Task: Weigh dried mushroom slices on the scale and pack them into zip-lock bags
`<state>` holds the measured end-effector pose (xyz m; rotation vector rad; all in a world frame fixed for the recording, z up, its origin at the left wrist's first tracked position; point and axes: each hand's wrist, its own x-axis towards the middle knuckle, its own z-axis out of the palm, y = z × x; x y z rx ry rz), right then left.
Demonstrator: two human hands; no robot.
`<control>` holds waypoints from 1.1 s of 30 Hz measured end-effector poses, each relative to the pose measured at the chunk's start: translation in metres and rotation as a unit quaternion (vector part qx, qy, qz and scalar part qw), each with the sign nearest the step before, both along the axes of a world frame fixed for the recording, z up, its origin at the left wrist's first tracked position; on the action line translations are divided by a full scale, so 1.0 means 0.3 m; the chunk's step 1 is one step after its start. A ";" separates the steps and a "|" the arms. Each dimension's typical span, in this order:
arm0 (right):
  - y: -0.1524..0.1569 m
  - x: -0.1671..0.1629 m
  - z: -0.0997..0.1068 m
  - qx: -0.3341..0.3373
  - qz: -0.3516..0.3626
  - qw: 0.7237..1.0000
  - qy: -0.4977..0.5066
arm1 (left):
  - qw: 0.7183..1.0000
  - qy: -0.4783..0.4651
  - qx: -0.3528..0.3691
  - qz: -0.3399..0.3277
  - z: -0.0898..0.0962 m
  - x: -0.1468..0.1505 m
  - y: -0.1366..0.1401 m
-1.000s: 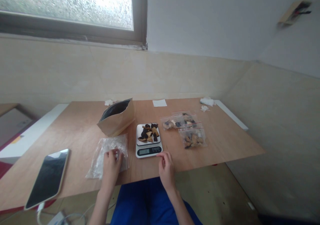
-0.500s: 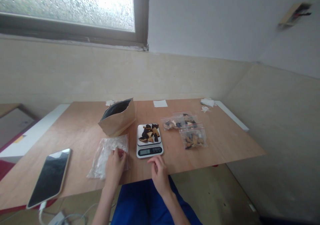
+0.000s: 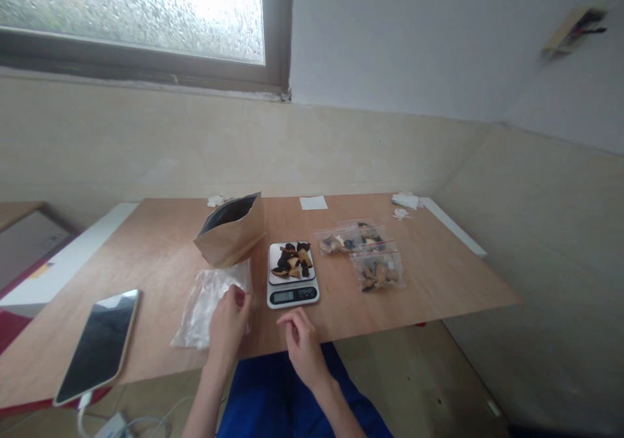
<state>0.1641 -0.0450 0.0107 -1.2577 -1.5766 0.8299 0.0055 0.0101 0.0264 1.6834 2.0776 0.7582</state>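
A white kitchen scale [image 3: 293, 296] with a lit display sits mid-table, bearing several dried mushroom pieces [image 3: 292, 260], dark and tan. To its left lies a stack of clear plastic zip bags [image 3: 197, 314]. My left hand [image 3: 231, 314] is over the right side of that stack, its fingers curled into a pinch; whatever is between them is hidden. Just in front of the scale, my right hand [image 3: 301, 340] hovers near the table edge with loosely bent fingers and nothing visible in them. Behind the plastic bags stands an open brown paper pouch [image 3: 234, 240] with a silvery-dark inside.
Several filled zip bags [image 3: 377, 272] of dried mushrooms lie right of the scale. A phone [image 3: 100, 344] with a charging cable [image 3: 82, 418] rests at the left edge. White paper [image 3: 313, 203] and crumpled tissues [image 3: 407, 200] lie along the back. A window [image 3: 146, 22] is above.
My right hand has shifted slightly left and down, away from the scale's front. My left hand has moved slightly right over the plastic bags. The mushrooms on the scale are unchanged.
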 end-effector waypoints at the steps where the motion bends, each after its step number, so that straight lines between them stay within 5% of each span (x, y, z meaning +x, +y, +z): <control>1: 0.000 -0.006 0.006 -0.013 0.003 1.000 0.019 | 1.000 -0.021 0.015 0.005 0.014 0.009 -0.016; 4: 0.005 -0.035 0.030 -0.070 0.016 0.993 0.094 | 0.995 -0.081 0.063 -0.008 0.049 0.043 -0.072; 8: 0.033 -0.081 0.065 -0.128 0.040 0.972 0.191 | 0.978 -0.150 0.082 -0.115 0.069 0.084 -0.127; 13: 0.092 -0.093 0.085 -0.131 0.022 0.964 0.230 | 0.965 -0.204 0.081 -0.147 0.063 0.105 -0.148; 16: 0.116 -0.066 0.072 -0.111 0.002 0.969 0.222 | 0.963 -0.230 0.091 -0.109 0.068 0.095 -0.152; 21: 0.138 -0.006 0.017 -0.121 -0.056 0.957 0.257 | 0.948 -0.242 0.195 0.066 0.113 0.046 -0.135; 28: 0.132 0.024 0.028 -0.078 -0.023 0.977 0.195 | 0.942 -0.210 0.253 0.061 0.159 0.029 -0.075; 33: 0.168 0.085 0.066 -0.012 -0.097 0.990 0.097 | 0.934 -0.252 0.239 0.090 0.155 0.018 -0.036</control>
